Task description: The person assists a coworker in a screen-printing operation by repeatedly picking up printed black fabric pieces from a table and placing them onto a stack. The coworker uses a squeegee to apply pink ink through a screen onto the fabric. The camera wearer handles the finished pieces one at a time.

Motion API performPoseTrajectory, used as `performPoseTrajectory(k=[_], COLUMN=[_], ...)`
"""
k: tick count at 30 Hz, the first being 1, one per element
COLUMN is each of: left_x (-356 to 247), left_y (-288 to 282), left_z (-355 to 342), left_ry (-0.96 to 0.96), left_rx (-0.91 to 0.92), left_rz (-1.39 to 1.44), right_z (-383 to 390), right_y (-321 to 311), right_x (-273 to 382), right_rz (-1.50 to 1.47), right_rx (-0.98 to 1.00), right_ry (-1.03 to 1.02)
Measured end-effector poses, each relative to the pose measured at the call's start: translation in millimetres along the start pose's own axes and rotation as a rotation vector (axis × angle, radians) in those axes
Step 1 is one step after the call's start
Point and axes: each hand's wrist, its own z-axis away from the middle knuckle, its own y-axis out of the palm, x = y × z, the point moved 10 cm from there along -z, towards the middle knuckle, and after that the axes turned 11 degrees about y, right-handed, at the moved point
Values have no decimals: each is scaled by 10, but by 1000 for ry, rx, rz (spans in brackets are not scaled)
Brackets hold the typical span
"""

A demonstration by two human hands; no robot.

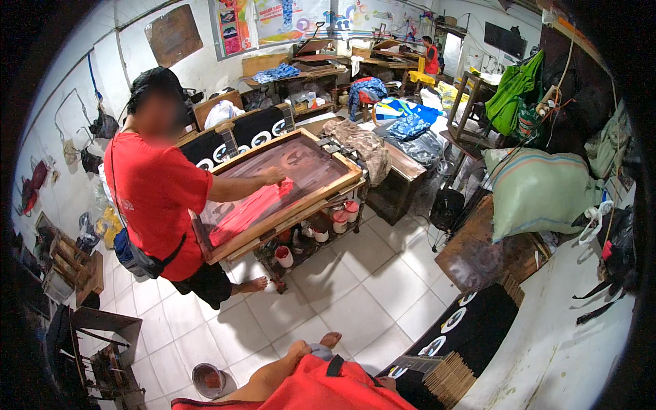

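Observation:
At the lower middle, my left hand (298,350) shows small with its fingers curled, against grey cloth (320,351) near my bare foot (331,339). Whatever is inside those fingers is hidden. Only a patch of my right hand (387,383) shows past my red shirt (335,386), beside a long black printing board (471,335) with white round prints; its fingers are hidden. Across the floor, a co-worker in red reaches a hand (273,175) over a wood-framed printing screen (273,229). Bright red ink (249,212) is spread over part of its mesh.
Ink pots (283,256) stand on the shelf beneath the screen. A bucket (208,380) is on the tiled floor near my left arm. To the right, a stuffed pale-green sack (543,191) rests above a brown board (482,246). Another person (430,58) is at the back.

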Motion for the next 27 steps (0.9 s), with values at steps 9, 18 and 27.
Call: performPoseTrajectory(k=[9,18,27], left_x=[-18,21,311], left_y=[-17,-40,23], left_z=[16,13,-100], left_ry=[65,-27,-76], left_rx=[8,15,24], left_rz=[-23,-101,-79], right_z=[-50,-214,-121], right_y=[69,133,132], right_x=[20,-33,123], right_rz=[211,258,180], right_rx=[-5,-11,-18], right_ry=[64,31,41])
